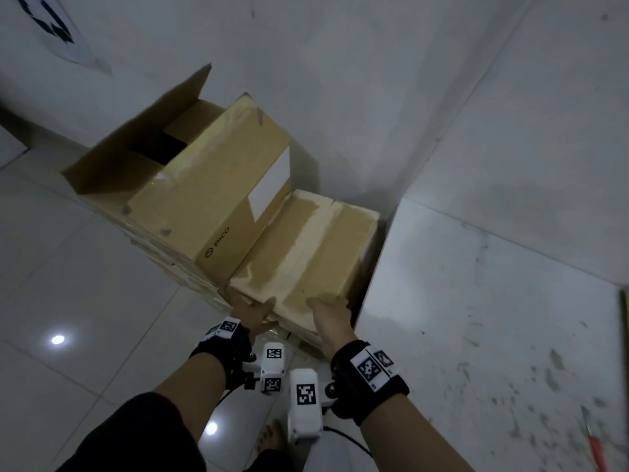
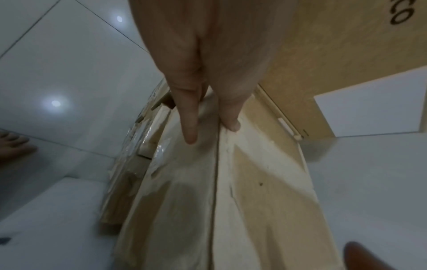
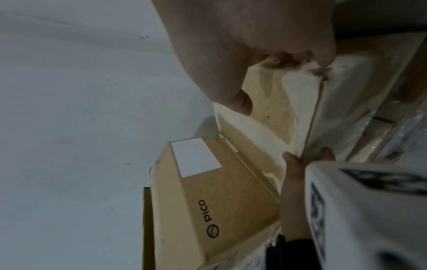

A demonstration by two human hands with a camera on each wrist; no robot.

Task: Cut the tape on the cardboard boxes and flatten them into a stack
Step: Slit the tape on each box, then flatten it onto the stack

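Now: both hands on small box's near edge.
Left hand (image 1: 253, 313) and right hand (image 1: 332, 315) grip small box (image 1: 306, 247), wedged between big box (image 1: 211, 185) and white block (image 1: 459, 318).

Three cardboard boxes (image 1: 211, 185), two hands (image 1: 253, 313), and one bare foot (image 1: 270, 437) show.

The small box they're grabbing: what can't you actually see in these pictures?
- Small box: its contents; the closed top flaps hide them in all views.
- Left hand: fingers below the box's near edge, hidden in the head view.
- Right hand: fingertips, hidden by the box edge in the head view.
- PICO box: its inside is too dark to make out.
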